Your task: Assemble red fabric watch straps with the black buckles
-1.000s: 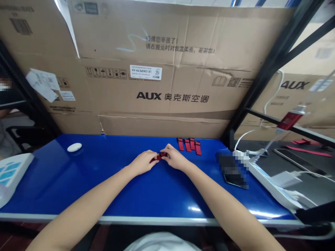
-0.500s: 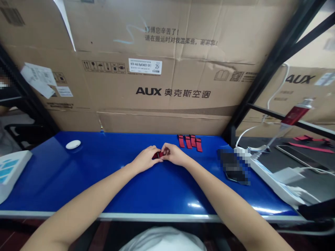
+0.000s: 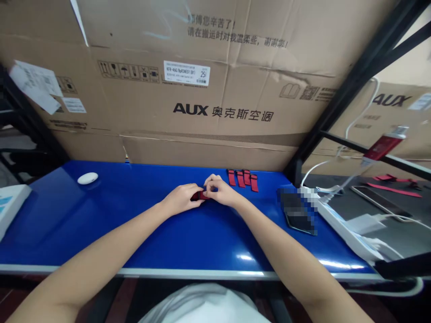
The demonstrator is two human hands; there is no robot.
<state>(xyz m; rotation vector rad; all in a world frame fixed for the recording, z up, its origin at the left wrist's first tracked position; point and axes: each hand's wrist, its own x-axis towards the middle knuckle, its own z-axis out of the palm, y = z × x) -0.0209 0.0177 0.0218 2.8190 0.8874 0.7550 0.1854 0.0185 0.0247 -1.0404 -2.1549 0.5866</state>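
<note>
Between my two hands, over the middle of the blue tabletop, is a small red strap with a dark buckle. My left hand grips its left part between thumb and fingers. The fingertips of my right hand pinch its right end. Most of the strap is hidden by my fingers. Several red straps with black buckles lie side by side just beyond my right hand.
A dark phone and a white power strip lie to the right. At the left are a white oval object and a white device. Behind stands a cardboard sheet between black frame posts.
The camera view has shifted slightly. My right fingers have moved along the strap, more of its red right end shows, and the upper fingers are raised a little. Both hands still hold it.
</note>
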